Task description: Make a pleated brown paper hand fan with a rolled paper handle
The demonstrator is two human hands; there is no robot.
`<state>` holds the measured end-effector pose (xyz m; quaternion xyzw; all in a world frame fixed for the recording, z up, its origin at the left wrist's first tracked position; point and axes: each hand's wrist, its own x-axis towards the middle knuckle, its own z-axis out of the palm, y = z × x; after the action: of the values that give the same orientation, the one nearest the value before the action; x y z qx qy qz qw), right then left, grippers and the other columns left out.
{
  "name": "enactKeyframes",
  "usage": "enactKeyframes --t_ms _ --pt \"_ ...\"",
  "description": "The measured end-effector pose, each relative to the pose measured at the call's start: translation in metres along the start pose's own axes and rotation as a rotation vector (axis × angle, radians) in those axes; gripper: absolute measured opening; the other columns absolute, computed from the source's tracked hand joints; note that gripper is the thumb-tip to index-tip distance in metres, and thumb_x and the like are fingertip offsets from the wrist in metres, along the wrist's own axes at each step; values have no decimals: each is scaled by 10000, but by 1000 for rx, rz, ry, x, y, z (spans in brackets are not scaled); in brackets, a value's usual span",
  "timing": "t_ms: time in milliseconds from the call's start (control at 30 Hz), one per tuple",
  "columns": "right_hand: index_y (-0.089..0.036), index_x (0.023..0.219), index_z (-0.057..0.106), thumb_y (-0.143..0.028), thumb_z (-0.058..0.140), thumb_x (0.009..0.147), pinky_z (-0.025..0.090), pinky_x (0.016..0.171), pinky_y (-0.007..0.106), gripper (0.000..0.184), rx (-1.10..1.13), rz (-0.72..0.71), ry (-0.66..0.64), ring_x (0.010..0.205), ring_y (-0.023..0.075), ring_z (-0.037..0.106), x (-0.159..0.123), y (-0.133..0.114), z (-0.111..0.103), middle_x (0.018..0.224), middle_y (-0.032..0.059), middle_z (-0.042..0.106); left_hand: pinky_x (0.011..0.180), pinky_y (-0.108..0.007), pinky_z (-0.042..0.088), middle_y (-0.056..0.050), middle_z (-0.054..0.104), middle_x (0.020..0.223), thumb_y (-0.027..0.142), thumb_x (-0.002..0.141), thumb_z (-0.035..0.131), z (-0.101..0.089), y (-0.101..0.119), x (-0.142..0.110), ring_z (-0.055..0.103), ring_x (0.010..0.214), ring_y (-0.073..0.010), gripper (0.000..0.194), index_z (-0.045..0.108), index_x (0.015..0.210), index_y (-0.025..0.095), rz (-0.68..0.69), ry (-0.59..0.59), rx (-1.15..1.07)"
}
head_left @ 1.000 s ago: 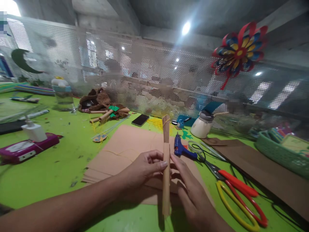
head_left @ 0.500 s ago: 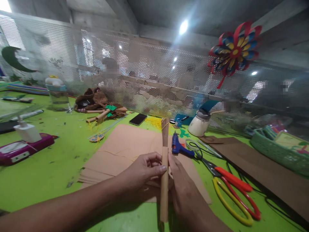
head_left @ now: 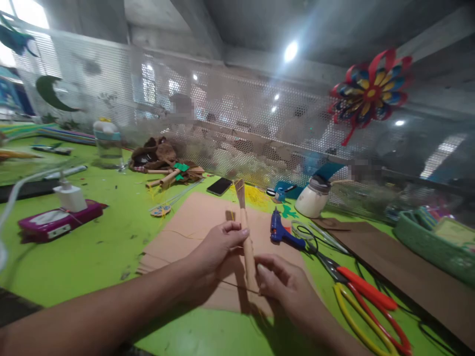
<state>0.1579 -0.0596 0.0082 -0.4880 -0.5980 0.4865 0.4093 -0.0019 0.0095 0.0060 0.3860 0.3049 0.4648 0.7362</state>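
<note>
A slim rolled brown-paper tube [head_left: 248, 257] stands over the paper sheets, its top leaning left. Yellow thread shows at its darker, flared upper end [head_left: 241, 195]. My left hand [head_left: 220, 249] grips the tube near the middle, thumb in front and fingers curled behind. Lower down, my right hand [head_left: 284, 284] pinches the tube's right side near its bottom end; part of that end is hidden by the fingers. Beneath both hands lies a stack of brown paper sheets [head_left: 200, 210]. A blue glue gun [head_left: 279, 230] rests just right of the tube.
Large scissors [head_left: 347, 277] with red and yellow handles lie at right, beside brown cardboard [head_left: 393, 257] and a green basket [head_left: 426, 242]. Behind are a phone [head_left: 219, 186], a white jar [head_left: 313, 198] and paper tubes [head_left: 168, 179]. A purple power strip [head_left: 74, 222] sits left.
The tube has gone from upright to leaning left at the top. My right hand has slid down from its middle to the lower end, fingers now curled. The camera view has shifted slightly.
</note>
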Motion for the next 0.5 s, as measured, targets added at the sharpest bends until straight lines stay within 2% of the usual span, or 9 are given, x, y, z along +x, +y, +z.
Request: enactKeyframes --t_ms 100,167,233,300,367,433,500 --pt "-145 1133 599 -530 652 808 513 710 296 507 49 -36 -54 834 191 634 5 -5 14 966 84 671 614 -244 398 -2 606 681 272 675 795 -2 -2 3 536 620 -112 256 596 780 149 70 0 68" --pt "-146 1090 578 -566 642 799 473 576 242 515 70 24 -22 661 146 603 7 -7 20 787 33 652 597 -237 370 -15 619 680 277 672 800 -3 -2 3 519 615 -108 254 611 770 139 113 -12 132" --pt "-148 1021 566 -600 594 817 379 458 195 497 61 100 6 491 100 512 5 -8 22 607 -28 578 612 -245 380 -43 657 745 315 700 781 -5 -2 3 546 646 -123 270 622 826 137 97 -47 152" --pt "-154 971 565 -622 556 830 303 405 177 489 22 138 5 409 74 428 -2 -7 19 533 -56 526 646 -270 418 -75 691 884 347 725 763 -8 0 4 591 702 -152 334 609 949 153 52 -80 118" --pt "-162 905 575 -645 547 822 286 391 181 490 -22 144 5 390 71 399 -13 -5 13 520 -57 512 679 -304 458 -94 694 1003 381 759 730 -9 7 6 622 754 -177 366 581 1024 177 19 -100 53" --pt "-165 841 592 -677 530 812 297 400 195 516 -81 134 33 402 81 401 -28 -3 5 515 -45 503 715 -330 487 -116 698 1012 408 821 660 -9 19 9 640 801 -198 307 587 994 165 35 -91 -21" --pt "-162 827 626 -705 538 786 290 417 208 551 -162 109 99 427 91 387 -42 -3 -3 502 -46 461 781 -342 504 -148 711 938 378 893 564 -10 35 12 655 851 -213 257 605 915 126 122 -9 -79"
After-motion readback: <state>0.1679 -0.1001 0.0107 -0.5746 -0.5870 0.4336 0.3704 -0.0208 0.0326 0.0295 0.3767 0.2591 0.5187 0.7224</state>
